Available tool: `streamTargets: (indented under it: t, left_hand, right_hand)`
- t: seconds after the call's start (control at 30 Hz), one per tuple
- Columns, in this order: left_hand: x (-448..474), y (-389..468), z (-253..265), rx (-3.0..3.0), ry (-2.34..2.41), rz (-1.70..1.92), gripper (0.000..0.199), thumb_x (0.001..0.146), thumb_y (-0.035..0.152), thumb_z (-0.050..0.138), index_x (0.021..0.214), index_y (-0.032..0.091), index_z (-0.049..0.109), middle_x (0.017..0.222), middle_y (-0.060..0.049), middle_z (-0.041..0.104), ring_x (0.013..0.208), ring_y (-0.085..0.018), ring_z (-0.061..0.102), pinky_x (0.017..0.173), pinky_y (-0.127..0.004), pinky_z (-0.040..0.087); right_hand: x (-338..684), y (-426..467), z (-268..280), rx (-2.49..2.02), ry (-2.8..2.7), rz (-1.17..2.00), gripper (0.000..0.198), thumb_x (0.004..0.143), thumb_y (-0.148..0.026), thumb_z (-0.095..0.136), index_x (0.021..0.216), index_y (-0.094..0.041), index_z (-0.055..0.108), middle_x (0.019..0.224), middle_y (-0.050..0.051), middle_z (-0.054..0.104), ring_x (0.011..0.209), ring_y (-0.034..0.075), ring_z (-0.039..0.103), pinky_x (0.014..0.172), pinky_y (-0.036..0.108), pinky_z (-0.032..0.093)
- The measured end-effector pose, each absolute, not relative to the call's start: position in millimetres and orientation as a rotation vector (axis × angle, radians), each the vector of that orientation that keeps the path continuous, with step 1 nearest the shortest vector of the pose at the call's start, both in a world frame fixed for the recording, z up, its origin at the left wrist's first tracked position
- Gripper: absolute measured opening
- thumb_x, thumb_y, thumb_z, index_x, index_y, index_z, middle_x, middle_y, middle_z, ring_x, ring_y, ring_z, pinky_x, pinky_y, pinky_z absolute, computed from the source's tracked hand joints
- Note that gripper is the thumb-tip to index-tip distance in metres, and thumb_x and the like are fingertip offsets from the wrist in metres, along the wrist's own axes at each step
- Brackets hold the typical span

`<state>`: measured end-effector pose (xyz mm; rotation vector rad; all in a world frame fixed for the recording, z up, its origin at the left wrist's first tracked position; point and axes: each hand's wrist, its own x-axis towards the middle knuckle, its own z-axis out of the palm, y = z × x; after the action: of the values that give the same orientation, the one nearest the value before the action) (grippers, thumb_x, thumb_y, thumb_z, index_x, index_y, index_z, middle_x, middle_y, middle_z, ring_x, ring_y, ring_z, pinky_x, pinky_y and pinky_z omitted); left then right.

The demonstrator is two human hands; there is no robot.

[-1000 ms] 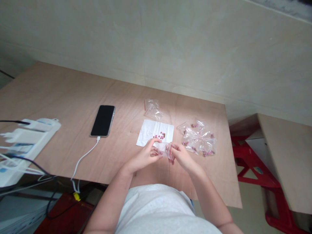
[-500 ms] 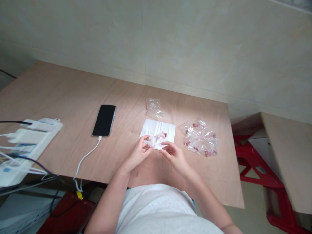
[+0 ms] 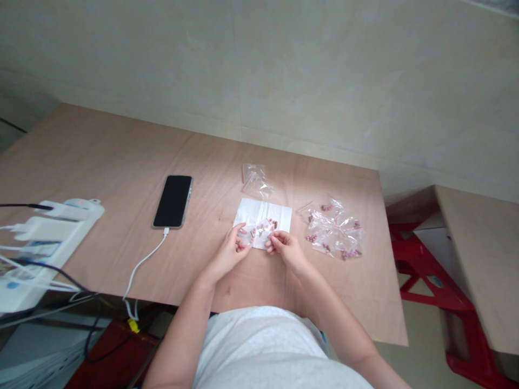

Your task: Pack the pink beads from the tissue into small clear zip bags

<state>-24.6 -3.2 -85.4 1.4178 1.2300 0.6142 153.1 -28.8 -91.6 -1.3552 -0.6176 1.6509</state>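
Note:
A small clear zip bag [image 3: 256, 233] lies over a white sheet of paper [image 3: 284, 212], with tiny pink and brown beads [image 3: 272, 223] showing in or on it. My left hand [image 3: 232, 249] grips the bag's left side between curled fingers and thumb. At the near right edge of the bag my right hand [image 3: 285, 248] is closed in a pinch; its fingertips hide the exact hold. To the right is a loose pile of clear zip bags [image 3: 334, 229] holding similar pink and brown beads.
Flat clear bags [image 3: 257, 181] lie beyond the paper. A black phone [image 3: 173, 201] with a white charging cable [image 3: 145, 263] is to the left. A crowded power strip [image 3: 87, 216] sits at the table's left edge. Red stools [image 3: 430, 286] stand at the right.
My right hand's fingers have closed into a pinch at the bag's edge. The bag lies flatter, its red strip is less visible, and more pink beads show. My left hand has shifted slightly.

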Motion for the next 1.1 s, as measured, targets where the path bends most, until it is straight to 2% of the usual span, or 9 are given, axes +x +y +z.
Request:
streamTargets:
  t: [0.23, 0.5, 0.67, 1.1]
  left_hand:
    - [-23.5, 0.5, -77.7, 1.37, 1.201, 0.626, 0.053, 0.071, 0.02, 0.055, 0.119, 0.018, 0.033, 0.107, -0.007, 0.044, 0.072, -0.006, 0.052, 0.065, -0.02, 0.047]
    - [-16.8, 2.5, -62.9, 1.326, 1.167, 0.693, 0.057, 0.071, 0.019, 0.056, 0.122, 0.019, 0.032, 0.107, -0.008, 0.045, 0.079, -0.009, 0.054, 0.074, -0.025, 0.048]
    - [-11.8, 2.4, -60.7, 1.41, 1.127, 0.767, 0.047, 0.071, 0.019, 0.055, 0.116, 0.022, 0.041, 0.119, -0.009, 0.037, 0.082, -0.009, 0.053, 0.075, -0.026, 0.049]
    - [-8.2, 4.3, -46.0, 1.548, 1.087, 0.791, 0.034, 0.074, 0.02, 0.053, 0.107, 0.021, 0.046, 0.112, -0.007, 0.036, 0.078, -0.008, 0.053, 0.073, -0.026, 0.051]
  right_hand:
    - [157.2, -22.7, -94.4, -1.269, -0.598, 1.764, 0.035, 0.057, -0.044, 0.067, 0.069, -0.016, 0.05, 0.059, -0.001, 0.06, 0.047, 0.009, 0.054, 0.047, 0.022, 0.042]
    - [160.0, -19.7, -90.2, -1.273, -0.597, 1.812, 0.032, 0.06, -0.041, 0.067, 0.067, -0.015, 0.05, 0.061, 0.001, 0.061, 0.048, 0.009, 0.056, 0.049, 0.022, 0.044]
    - [162.3, -18.0, -90.6, -1.255, -0.594, 1.858, 0.031, 0.06, -0.04, 0.067, 0.068, -0.015, 0.051, 0.061, 0.001, 0.061, 0.048, 0.01, 0.056, 0.048, 0.023, 0.043]
    - [168.2, -17.3, -85.7, -1.155, -0.628, 1.959, 0.029, 0.061, -0.038, 0.067, 0.07, -0.014, 0.056, 0.062, 0.001, 0.06, 0.049, 0.009, 0.054, 0.048, 0.022, 0.041]
